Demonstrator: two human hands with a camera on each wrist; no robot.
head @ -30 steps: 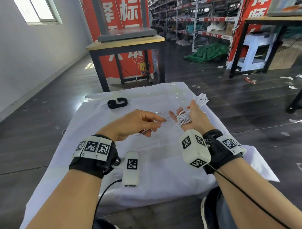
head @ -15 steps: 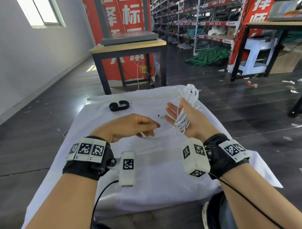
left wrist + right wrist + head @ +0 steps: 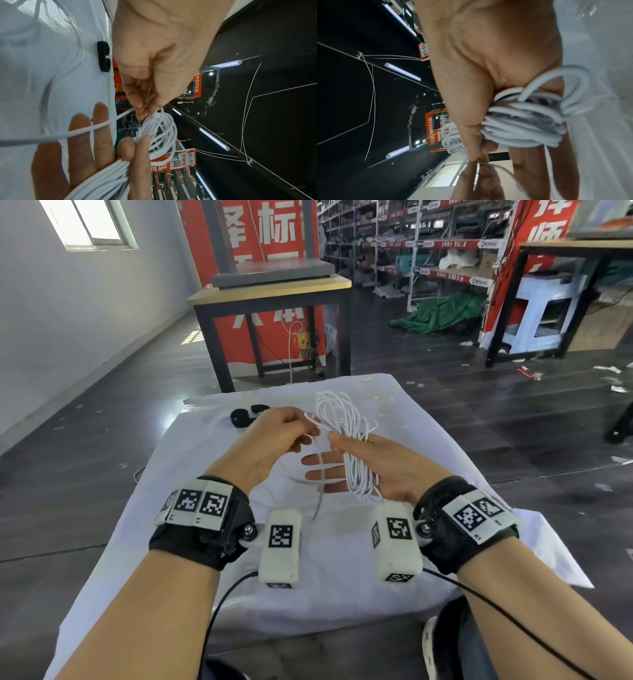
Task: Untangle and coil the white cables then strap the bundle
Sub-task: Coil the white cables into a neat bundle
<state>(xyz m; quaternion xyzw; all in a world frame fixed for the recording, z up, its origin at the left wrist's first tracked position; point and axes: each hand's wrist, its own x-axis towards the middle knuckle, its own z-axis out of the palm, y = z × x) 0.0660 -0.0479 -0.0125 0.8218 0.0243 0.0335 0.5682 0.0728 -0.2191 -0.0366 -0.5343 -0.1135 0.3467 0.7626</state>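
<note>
The tabletop [image 3: 342, 594], draped in white cloth, sits under both of your hands. Above it your right hand [image 3: 387, 465] carries the coil of white cables [image 3: 356, 460]: thumb clamped over the gathered loops, the other fingers [image 3: 318, 475] stretched out straight. Your left hand [image 3: 274, 436] pinches the loose cable strand [image 3: 96, 128] between its fingertips, right beside the top of the coil. The black strap [image 3: 245, 416] lies on the cloth beyond your left hand, untouched.

Lay this next turn flat against the loops already gathered, keep light tension on the strand, and match the loop size so the bundle stays even; do not lift the thumb until the turn is seated.

Compared with 0.5 s ago, your left hand has risen from below the coil to its top, carrying the strand up, and the coil stands more upright in your right hand.
</note>
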